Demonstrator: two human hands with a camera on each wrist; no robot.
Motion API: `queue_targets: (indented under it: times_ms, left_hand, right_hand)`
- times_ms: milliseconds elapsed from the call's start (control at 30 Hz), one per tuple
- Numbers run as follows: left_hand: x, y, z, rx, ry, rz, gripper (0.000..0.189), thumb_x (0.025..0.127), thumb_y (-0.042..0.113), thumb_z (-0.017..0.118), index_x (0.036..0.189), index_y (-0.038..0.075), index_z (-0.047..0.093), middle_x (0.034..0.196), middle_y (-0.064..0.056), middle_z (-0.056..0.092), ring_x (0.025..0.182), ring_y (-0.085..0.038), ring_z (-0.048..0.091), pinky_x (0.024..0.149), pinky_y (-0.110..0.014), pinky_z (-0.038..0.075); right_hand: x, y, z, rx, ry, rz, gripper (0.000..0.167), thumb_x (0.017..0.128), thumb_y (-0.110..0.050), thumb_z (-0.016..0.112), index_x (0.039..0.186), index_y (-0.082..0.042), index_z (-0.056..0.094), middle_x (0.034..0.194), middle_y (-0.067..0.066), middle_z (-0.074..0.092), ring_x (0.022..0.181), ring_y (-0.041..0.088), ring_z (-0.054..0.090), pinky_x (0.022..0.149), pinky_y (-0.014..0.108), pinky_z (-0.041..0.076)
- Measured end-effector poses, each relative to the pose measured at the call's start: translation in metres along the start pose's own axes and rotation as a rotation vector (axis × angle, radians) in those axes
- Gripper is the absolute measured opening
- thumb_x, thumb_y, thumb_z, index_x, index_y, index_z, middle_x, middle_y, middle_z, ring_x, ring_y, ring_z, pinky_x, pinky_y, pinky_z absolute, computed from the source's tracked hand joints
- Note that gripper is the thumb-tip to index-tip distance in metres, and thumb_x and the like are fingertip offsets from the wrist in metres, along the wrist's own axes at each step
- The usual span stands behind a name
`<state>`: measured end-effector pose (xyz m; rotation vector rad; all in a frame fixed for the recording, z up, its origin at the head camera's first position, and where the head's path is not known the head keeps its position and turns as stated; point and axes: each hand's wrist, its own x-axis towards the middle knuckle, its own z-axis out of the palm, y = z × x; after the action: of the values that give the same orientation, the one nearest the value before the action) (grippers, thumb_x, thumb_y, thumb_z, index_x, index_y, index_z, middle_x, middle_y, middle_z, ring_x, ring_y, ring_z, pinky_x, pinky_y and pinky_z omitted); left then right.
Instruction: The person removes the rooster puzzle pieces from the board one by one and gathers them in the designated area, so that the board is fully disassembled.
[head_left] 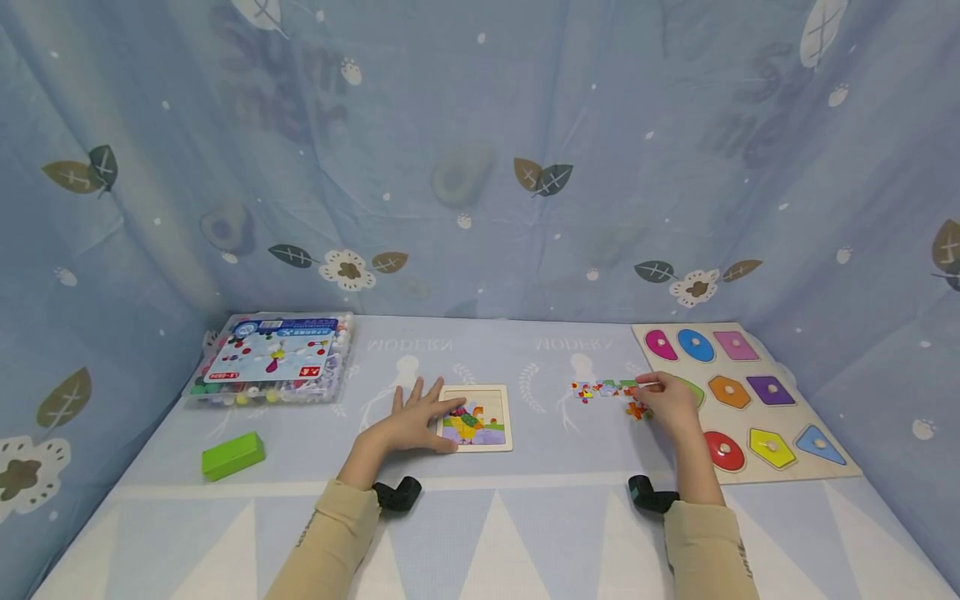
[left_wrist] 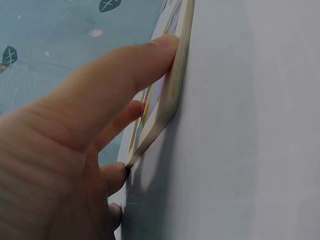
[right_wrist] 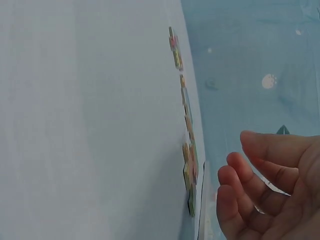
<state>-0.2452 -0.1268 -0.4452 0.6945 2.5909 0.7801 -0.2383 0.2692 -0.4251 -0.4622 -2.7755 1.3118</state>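
A small wooden jigsaw tray (head_left: 495,392) lies on the table, partly filled with pieces forming a colourful bird picture. Spread over its left side, my left hand (head_left: 412,423) touches it with the thumb (left_wrist: 160,50) at the near edge and the index finger reaching over the upper left part. Loose jigsaw pieces (head_left: 606,388) lie in a cluster to the right of the tray. Just above the right end of that cluster is my right hand (head_left: 670,403), its fingers loosely bent. Nothing shows between its thumb and fingertips (right_wrist: 227,195) in the right wrist view.
Right of the pieces lies a wooden shape board (head_left: 750,437) with coloured knobbed shapes. A clear plastic case (head_left: 341,367) of small colourful parts stands at the back left, with a green block (head_left: 233,456) in front. A patterned curtain (head_left: 480,250) hangs behind the table.
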Motion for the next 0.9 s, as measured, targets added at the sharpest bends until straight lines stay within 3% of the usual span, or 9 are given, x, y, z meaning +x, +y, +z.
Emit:
queue_targets:
  times_ms: [200, 400, 700, 900]
  left_hand:
    - [0.000, 0.000, 0.000, 0.006, -0.002, -0.005, 0.076, 0.076, 0.040, 0.072, 0.142, 0.021, 0.040, 0.153, -0.020, 0.004, 0.137, -0.043, -0.014, 0.102, -0.061, -0.016]
    - [-0.001, 0.000, -0.001, 0.001, 0.001, -0.017, 0.079, 0.075, 0.040, 0.073, 0.142, 0.019, 0.038, 0.153, -0.020, 0.006, 0.137, -0.042, -0.014, 0.103, -0.060, -0.017]
    - [0.000, 0.001, 0.000, -0.007, 0.002, -0.018, 0.080, 0.075, 0.040, 0.073, 0.143, 0.017, 0.038, 0.153, -0.020, 0.007, 0.137, -0.042, -0.013, 0.103, -0.060, -0.016]
    - [0.001, 0.001, -0.001, -0.006, 0.004, -0.019, 0.080, 0.075, 0.041, 0.073, 0.143, 0.017, 0.038, 0.153, -0.020, 0.007, 0.137, -0.042, -0.013, 0.103, -0.061, -0.016]
  right_hand:
    - [0.000, -0.007, 0.008, 0.042, -0.027, -0.036, 0.032, 0.089, -0.014, 0.058, 0.116, 0.002, 0.057, 0.097, 0.016, 0.059, 0.077, 0.021, 0.055, 0.061, 0.023, 0.047]
    - [0.002, -0.015, 0.018, 0.087, -0.039, -0.088, 0.030, 0.088, -0.013, 0.059, 0.114, 0.002, 0.058, 0.097, 0.015, 0.060, 0.065, 0.017, 0.053, 0.054, 0.025, 0.047]
    - [0.002, -0.025, 0.033, 0.067, -0.042, -0.170, 0.026, 0.086, -0.011, 0.062, 0.109, 0.001, 0.062, 0.096, 0.016, 0.063, 0.082, 0.020, 0.057, 0.064, 0.022, 0.045]
    - [-0.001, -0.036, 0.043, 0.069, -0.088, -0.202, 0.025, 0.087, -0.012, 0.062, 0.108, 0.001, 0.062, 0.094, 0.014, 0.063, 0.084, 0.021, 0.058, 0.067, 0.023, 0.046]
